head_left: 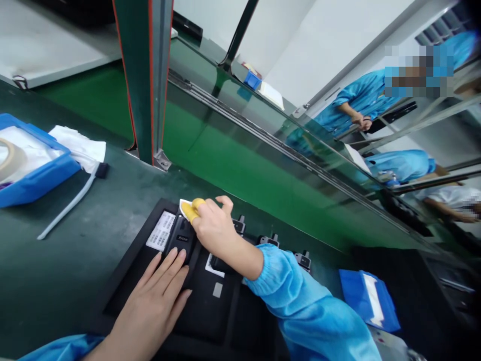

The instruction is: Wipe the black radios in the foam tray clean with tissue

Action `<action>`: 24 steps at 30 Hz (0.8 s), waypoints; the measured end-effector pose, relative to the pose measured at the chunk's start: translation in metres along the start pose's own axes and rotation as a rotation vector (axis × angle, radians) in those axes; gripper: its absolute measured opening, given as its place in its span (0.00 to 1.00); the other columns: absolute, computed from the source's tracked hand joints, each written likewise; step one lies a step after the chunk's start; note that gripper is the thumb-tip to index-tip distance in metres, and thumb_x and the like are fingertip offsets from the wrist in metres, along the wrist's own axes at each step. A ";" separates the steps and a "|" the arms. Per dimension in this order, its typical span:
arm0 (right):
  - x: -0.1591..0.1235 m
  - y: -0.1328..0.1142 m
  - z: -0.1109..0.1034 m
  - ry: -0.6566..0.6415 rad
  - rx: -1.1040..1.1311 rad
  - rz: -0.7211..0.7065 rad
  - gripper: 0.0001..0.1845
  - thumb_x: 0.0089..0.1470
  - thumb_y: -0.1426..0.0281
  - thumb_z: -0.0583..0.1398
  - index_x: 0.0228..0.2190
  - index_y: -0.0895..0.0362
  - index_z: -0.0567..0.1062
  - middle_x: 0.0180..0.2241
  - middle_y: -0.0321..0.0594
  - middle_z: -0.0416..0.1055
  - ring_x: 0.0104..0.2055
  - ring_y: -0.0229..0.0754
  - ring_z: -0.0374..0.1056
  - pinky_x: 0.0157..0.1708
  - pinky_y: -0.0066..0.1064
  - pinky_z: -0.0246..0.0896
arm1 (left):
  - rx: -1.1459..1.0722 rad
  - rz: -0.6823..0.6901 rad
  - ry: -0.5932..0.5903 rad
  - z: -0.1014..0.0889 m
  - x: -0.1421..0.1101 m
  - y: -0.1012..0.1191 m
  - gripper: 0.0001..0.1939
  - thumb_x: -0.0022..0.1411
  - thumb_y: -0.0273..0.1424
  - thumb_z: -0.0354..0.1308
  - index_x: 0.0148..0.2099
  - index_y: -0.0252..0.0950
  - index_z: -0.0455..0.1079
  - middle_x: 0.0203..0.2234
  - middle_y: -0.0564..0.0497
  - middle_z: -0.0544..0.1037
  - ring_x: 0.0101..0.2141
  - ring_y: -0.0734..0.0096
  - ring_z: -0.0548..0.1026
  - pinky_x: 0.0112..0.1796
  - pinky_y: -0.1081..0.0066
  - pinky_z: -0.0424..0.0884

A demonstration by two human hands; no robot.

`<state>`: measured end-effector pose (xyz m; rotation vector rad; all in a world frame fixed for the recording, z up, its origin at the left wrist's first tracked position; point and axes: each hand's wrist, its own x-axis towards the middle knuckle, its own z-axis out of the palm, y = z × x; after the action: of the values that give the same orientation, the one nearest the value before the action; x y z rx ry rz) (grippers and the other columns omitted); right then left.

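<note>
A black handheld device with a "Riton" label lies in a black foam tray, beside a white printed label sheet. My left hand rests with its fingers stretched out on the lower end of this device. At the device's upper end, my right hand pinches a small white cloth under fingers wearing yellow finger cots. Several more black devices sit along the tray's far side, partly hidden behind my right forearm.
To the left stands a blue bin with white cloths and a tape roll; a grey-handled brush lies near it. A metal post and glass partition border the bench. Blue folder at right. People in blue are beyond the glass.
</note>
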<state>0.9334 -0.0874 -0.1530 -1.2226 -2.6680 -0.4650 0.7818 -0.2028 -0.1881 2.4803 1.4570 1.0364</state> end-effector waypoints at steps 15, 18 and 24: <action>-0.028 0.015 -0.013 -0.044 -0.013 0.209 0.08 0.51 0.75 0.58 0.28 0.55 0.77 0.33 0.38 0.64 0.37 0.38 0.56 0.45 0.40 0.38 | 0.010 0.000 -0.016 0.001 -0.002 -0.001 0.15 0.66 0.32 0.46 0.45 0.35 0.72 0.51 0.47 0.74 0.54 0.65 0.68 0.61 0.64 0.52; -0.010 -0.002 -0.018 -0.079 0.075 0.065 0.10 0.54 0.75 0.56 0.32 0.52 0.77 0.37 0.38 0.66 0.39 0.38 0.57 0.46 0.41 0.38 | 0.017 -0.002 -0.016 0.001 -0.002 -0.001 0.15 0.66 0.33 0.46 0.46 0.35 0.72 0.51 0.47 0.74 0.54 0.66 0.69 0.61 0.63 0.51; -0.010 0.002 -0.024 -0.187 0.099 0.077 0.08 0.51 0.76 0.57 0.27 0.56 0.76 0.36 0.39 0.66 0.39 0.39 0.57 0.47 0.43 0.38 | 0.008 0.005 -0.014 -0.001 0.000 0.000 0.15 0.67 0.33 0.45 0.44 0.34 0.73 0.50 0.47 0.74 0.53 0.65 0.70 0.61 0.63 0.50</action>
<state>0.9415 -0.1018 -0.1326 -1.3961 -2.7455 -0.2140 0.7810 -0.2027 -0.1870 2.4925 1.4551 1.0140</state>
